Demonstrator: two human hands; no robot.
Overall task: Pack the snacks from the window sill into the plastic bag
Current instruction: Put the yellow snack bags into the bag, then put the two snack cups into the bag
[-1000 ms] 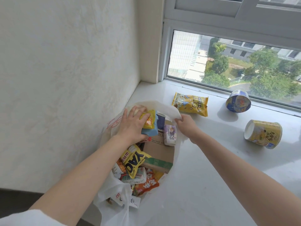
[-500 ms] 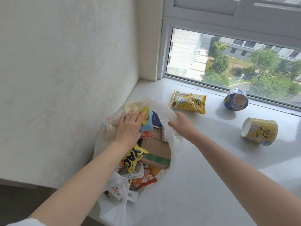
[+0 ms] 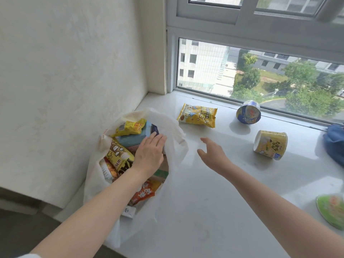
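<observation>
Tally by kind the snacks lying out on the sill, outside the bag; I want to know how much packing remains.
Crinkly foil packets: 1, the yellow foil snack packet.
Round tubs on their sides: 2, the blue round paper tub and the yellow round paper tub.
Green-lidded round bowls, cut by the frame edge: 1.
Total: 4

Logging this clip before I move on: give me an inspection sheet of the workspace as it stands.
Surface: white window sill, glossy.
Job's things: white plastic bag at the sill's left end, open and crammed with snack packets; yellow snack packet, blue cup and yellow cup lie unpacked on the sill, both cups on their sides.
Clutter: blue cloth item and green lidded item at the right edge, both cut off.
Hands: left hand rests flat on the bag's contents; right hand open, empty, above the sill.
Cables: nothing seen.
Surroundings: textured wall left, window behind.
</observation>
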